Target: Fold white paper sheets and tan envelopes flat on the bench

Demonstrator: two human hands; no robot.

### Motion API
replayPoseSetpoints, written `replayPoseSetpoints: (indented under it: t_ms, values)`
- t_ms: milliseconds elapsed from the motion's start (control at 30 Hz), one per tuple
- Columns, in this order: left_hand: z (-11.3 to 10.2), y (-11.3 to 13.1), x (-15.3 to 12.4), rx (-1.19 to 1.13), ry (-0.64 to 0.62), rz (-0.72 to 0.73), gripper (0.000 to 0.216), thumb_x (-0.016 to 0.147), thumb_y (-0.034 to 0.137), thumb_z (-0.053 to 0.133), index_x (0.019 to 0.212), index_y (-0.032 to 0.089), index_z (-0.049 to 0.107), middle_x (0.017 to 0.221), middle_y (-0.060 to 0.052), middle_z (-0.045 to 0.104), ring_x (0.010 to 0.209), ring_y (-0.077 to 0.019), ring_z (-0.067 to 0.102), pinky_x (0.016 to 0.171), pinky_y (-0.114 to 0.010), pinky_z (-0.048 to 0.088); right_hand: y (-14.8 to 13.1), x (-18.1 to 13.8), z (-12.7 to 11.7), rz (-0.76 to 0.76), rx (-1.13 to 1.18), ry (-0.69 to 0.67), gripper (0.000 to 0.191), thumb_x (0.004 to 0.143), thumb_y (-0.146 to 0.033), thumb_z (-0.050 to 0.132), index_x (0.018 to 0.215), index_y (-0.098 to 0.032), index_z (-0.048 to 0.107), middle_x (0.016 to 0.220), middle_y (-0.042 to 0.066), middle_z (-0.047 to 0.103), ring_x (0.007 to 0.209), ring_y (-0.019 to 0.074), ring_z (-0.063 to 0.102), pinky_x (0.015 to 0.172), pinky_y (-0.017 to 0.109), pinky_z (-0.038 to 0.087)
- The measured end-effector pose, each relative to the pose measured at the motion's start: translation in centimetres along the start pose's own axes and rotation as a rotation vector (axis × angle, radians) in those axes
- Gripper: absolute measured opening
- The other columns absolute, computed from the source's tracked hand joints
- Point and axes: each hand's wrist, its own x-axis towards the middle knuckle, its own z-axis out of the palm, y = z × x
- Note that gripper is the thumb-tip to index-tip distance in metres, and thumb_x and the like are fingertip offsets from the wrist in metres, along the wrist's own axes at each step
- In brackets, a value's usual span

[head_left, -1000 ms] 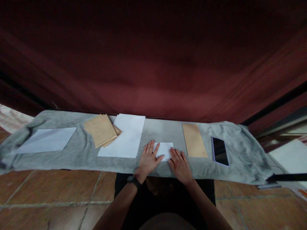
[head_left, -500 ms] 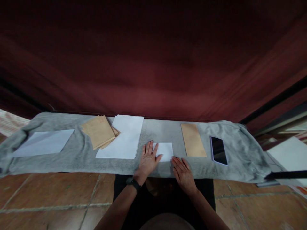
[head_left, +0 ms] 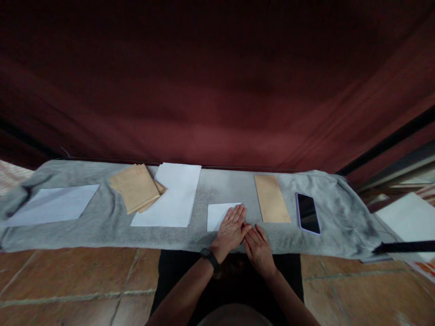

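Observation:
A small folded white paper [head_left: 216,214] lies on the grey cloth [head_left: 108,231] near its front edge. My left hand [head_left: 231,228], with a dark watch on the wrist, lies flat on the paper's right half, fingers stretched out together. My right hand [head_left: 258,246] rests flat on the cloth just right of it, fingers extended, its fingertips touching the left hand's thumb side. Neither hand grips anything.
A brown envelope [head_left: 272,198] and a dark phone [head_left: 307,213] lie to the right. A large white sheet [head_left: 170,197], several brown envelopes [head_left: 135,187] and another white sheet [head_left: 50,204] lie to the left. A dark red curtain [head_left: 217,90] hangs behind. Tiled floor lies below.
My left hand slid from the folded paper's left side over to its right half. My right hand drew back off the paper toward the cloth's front edge.

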Motion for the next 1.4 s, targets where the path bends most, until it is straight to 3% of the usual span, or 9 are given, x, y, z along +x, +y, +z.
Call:
replayPoseSetpoints:
  t_ms: [200, 467, 800, 1000, 1167, 1400]
  values:
    - [-0.1, -1.4, -0.2, 0.068, 0.022, -0.075, 0.056, 0.104, 0.039, 0.032, 0.153, 0.011, 0.034, 0.16, -0.012, 0.035, 0.151, -0.0212, 0.027, 0.125, -0.045, 0.025, 0.0, 0.1, 0.0, 0.009, -0.024, 0.037, 0.044, 0.102, -0.02, 0.04, 0.144, -0.019, 0.053, 0.139, 0.008, 0.063, 0.131, 0.0205, 0.056, 0.12, 0.044, 0.032]
    - [-1.2, -3.4, -1.3, 0.148, 0.004, -0.173, 0.059, 0.104, 0.039, 0.032, 0.155, 0.01, 0.031, 0.16, -0.014, 0.034, 0.151, -0.0226, 0.026, 0.124, -0.045, 0.026, -0.1, 0.2, -0.2, 0.004, -0.026, 0.039, 0.043, 0.102, -0.02, 0.041, 0.143, -0.02, 0.054, 0.142, 0.007, 0.061, 0.131, 0.0201, 0.057, 0.121, 0.045, 0.032]
    - [-1.9, -6.0, -3.8, 0.16, 0.077, -0.288, 0.06, 0.103, 0.037, 0.029, 0.157, 0.012, 0.027, 0.159, -0.014, 0.036, 0.148, -0.0262, 0.033, 0.122, -0.049, 0.028, -0.2, 0.2, -0.6, 0.042, -0.013, -0.006, 0.044, 0.103, -0.022, 0.038, 0.145, -0.021, 0.052, 0.142, 0.007, 0.06, 0.132, 0.0202, 0.055, 0.12, 0.045, 0.033]
    - [-2.3, -6.3, -4.3, 0.182, 0.059, -0.307, 0.059, 0.103, 0.037, 0.028, 0.154, 0.009, 0.034, 0.159, -0.015, 0.036, 0.149, -0.027, 0.032, 0.123, -0.049, 0.027, -1.1, 3.5, 0.4, 0.084, 0.001, -0.083, 0.048, 0.105, -0.031, 0.036, 0.152, -0.018, 0.041, 0.152, 0.01, 0.049, 0.142, 0.0214, 0.044, 0.119, 0.047, 0.033]
    - [-2.2, -6.4, -4.2, 0.197, 0.043, -0.299, 0.058, 0.103, 0.037, 0.027, 0.154, 0.009, 0.036, 0.159, -0.014, 0.037, 0.149, -0.0261, 0.032, 0.122, -0.049, 0.028, -2.8, 7.2, 2.6, 0.083, -0.025, -0.077, 0.048, 0.105, -0.033, 0.038, 0.15, -0.016, 0.043, 0.153, 0.012, 0.048, 0.142, 0.0241, 0.044, 0.119, 0.051, 0.03]
    - [-2.2, -6.3, -4.3, 0.187, 0.073, -0.296, 0.062, 0.103, 0.044, 0.03, 0.156, 0.012, 0.031, 0.16, -0.015, 0.035, 0.149, -0.0268, 0.032, 0.121, -0.049, 0.03, -1.0, 7.3, 3.2, 0.114, -0.132, -0.04, 0.052, 0.103, -0.03, 0.043, 0.152, -0.016, 0.039, 0.152, 0.014, 0.049, 0.14, 0.0272, 0.046, 0.116, 0.052, 0.034]
